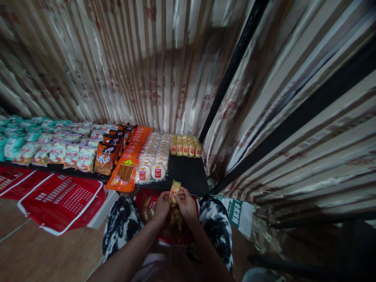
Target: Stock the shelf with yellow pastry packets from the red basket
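Both hands meet over a red basket (pixel 190 235) between my knees, near the front edge of the black shelf (pixel 185 172). Pinched between them is a small yellow snack packet (pixel 175 188) with a red and white label, held upright. My left hand (pixel 162 206) grips its left side, and my right hand (pixel 187 203) grips its right side. Similar yellow packets (pixel 186 147) stand in rows at the shelf's right back corner. Left of the bare shelf part are round white wrapped snacks (pixel 151 172) in rows. More packets, partly hidden by my arms, lie in the basket.
Orange flat packets (pixel 126 170), brown-orange bags (pixel 105 158), white bags (pixel 87 158) and teal bags (pixel 14 145) line the shelf leftward. Another red basket (pixel 63 199) with white handles is below. A striped curtain (pixel 164 78) and black poles (pixel 229 74) stand behind and right.
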